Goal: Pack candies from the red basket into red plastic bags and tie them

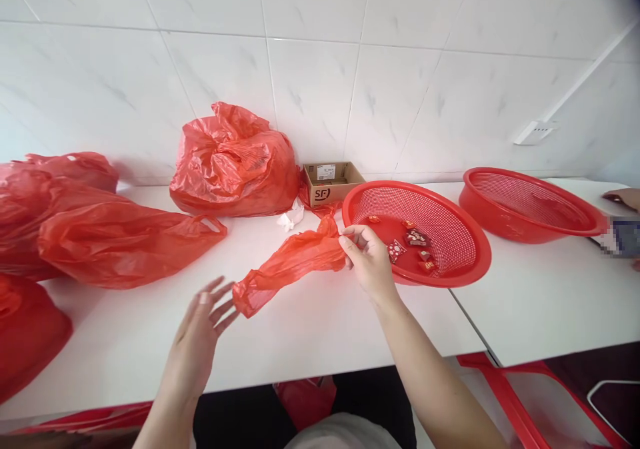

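A limp red plastic bag point(295, 259) stretches diagonally over the white table, slightly raised. My right hand point(367, 259) pinches its right end between thumb and fingers, close to the rim of a red mesh basket point(450, 236). Beside the bag's left end is my left hand point(203, 326), its fingers apart; whether the fingertips touch the plastic is hard to tell. Inside the basket lie several small wrapped pieces, among them a dark red packet point(417, 238) and a white-dotted red packet point(396, 251).
Filled red bags point(235, 169) stand at the back and along the left. A small cardboard box point(333, 184) and crumpled white tissue point(291, 216) sit behind the bag. To the right are a second red basket point(525, 219) and another person's hand point(625, 198). A red stool point(530, 396) is below.
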Available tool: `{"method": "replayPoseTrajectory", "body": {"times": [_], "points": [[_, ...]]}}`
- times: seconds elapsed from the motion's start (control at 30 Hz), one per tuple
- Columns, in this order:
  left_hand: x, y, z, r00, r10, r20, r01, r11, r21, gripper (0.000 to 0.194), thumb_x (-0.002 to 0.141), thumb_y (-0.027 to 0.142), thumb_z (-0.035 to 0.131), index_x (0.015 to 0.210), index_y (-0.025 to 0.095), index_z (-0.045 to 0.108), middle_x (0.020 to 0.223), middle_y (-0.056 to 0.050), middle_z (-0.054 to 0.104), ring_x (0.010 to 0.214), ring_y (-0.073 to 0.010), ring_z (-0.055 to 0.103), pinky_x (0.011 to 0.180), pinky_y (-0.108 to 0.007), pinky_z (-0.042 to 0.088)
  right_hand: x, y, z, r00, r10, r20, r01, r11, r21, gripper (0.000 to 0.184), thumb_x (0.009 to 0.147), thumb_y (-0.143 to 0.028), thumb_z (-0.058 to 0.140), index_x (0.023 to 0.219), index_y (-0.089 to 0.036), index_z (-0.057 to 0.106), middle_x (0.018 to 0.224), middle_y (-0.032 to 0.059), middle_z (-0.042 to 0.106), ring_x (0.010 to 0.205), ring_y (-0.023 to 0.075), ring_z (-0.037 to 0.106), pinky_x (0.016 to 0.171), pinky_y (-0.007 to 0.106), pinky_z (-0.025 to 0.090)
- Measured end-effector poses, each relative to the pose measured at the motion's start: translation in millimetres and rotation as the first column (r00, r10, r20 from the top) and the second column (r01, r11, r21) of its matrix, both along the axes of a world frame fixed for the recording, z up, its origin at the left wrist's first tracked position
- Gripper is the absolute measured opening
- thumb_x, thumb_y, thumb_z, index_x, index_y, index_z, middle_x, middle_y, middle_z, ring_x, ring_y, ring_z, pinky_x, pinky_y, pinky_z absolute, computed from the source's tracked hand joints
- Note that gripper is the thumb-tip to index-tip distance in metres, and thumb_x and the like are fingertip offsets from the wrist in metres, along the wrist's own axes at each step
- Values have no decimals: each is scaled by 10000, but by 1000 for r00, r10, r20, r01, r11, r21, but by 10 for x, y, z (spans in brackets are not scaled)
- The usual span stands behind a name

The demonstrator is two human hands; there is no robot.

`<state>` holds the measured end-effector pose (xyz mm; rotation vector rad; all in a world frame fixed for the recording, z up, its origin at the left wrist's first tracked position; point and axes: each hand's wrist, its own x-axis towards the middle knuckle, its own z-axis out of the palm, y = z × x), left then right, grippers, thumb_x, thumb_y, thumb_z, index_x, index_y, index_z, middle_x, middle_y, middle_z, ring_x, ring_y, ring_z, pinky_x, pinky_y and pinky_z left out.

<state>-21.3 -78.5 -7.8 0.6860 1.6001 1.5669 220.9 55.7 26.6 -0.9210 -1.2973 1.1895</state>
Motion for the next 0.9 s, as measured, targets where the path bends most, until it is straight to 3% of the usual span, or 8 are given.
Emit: {"method": "replayPoseTrajectory", "body": {"times": [0.1, 0.17, 0.23, 0.4, 0.53, 0.63, 0.73, 0.9], "points": [[285, 7, -7, 927, 288, -241, -220, 937, 272, 543, 829, 535, 606, 1310, 325, 465, 1434, -88, 487, 1287, -283, 509, 1079, -508, 391, -127, -68, -25, 996, 92, -17, -93, 993, -67, 230, 812, -377, 673, 935, -212, 570, 682, -69, 525, 465, 65, 517, 462, 210, 445], [514, 49, -72, 796, 273, -540, -103, 941, 323, 689, 700, 450, 769, 1307, 309, 476, 1478, -99, 428, 1378, -307, 396, 1134, -507, 306, -214, -127, -19, 987, 147, -66, -155, 975, -158, 253, 798, -387, 683, 935, -209, 565, 694, -71, 521, 471, 71, 550, 467, 214, 475], [676, 111, -171, 748, 110, -655, 17, 983, 185, 668, 655, 402, 797, 1261, 279, 545, 1474, -108, 440, 1375, -327, 390, 1124, -495, 310, -274, -177, -1, 977, 186, -100, -205, 951, -231, 273, 792, -397, 686, 940, -205, 561, 717, -66, 524, 489, 81, 584, 480, 225, 504], [608, 214, -263, 873, -118, -473, 90, 993, -80, 364, 847, 474, 582, 1114, 237, 652, 1054, -85, 710, 938, -287, 659, 810, -401, 512, -275, -254, 6, 977, 201, -75, -210, 966, -148, 349, 824, -401, 661, 1084, -239, 493, 915, -13, 591, 766, 149, 687, 722, 326, 583], [491, 218, -104, 928, -255, -272, 232, 966, -114, 471, 814, 580, 602, 1094, 207, 675, 779, -30, 706, 698, -218, 656, 607, -289, 504, -327, -358, -134, 919, 179, 350, -243, 959, 145, 433, 765, -389, 734, 1103, -245, 505, 1153, 64, 609, 1098, 224, 607, 957, 415, 492], [482, 203, -28, 941, -301, -156, 287, 952, -106, 463, 807, 601, 603, 988, 187, 706, 675, -11, 672, 621, -187, 627, 587, -273, 496, -371, -375, -288, 793, 86, 603, -300, 917, 264, 301, 784, -269, 702, 1039, -236, 547, 1050, 59, 659, 1007, 238, 622, 906, 437, 480], [385, 171, -48, 955, -283, -83, 274, 956, -110, 433, 768, 582, 664, 908, 174, 700, 695, -19, 686, 622, -174, 630, 577, -256, 491, -276, -254, -382, 793, 39, 608, -271, 916, 295, 151, 843, -133, 536, 957, -227, 567, 934, 39, 666, 874, 193, 633, 829, 377, 495], [59, 89, -124, 984, -167, -64, 159, 980, -116, 453, 697, 554, 744, 945, 189, 643, 763, -19, 701, 631, -170, 644, 558, -248, 496, 79, -1, -323, 887, -68, 458, -68, 959, 274, 97, 866, -188, 508, 949, -212, 553, 966, 72, 625, 877, 197, 611, 773, 344, 518]]}}
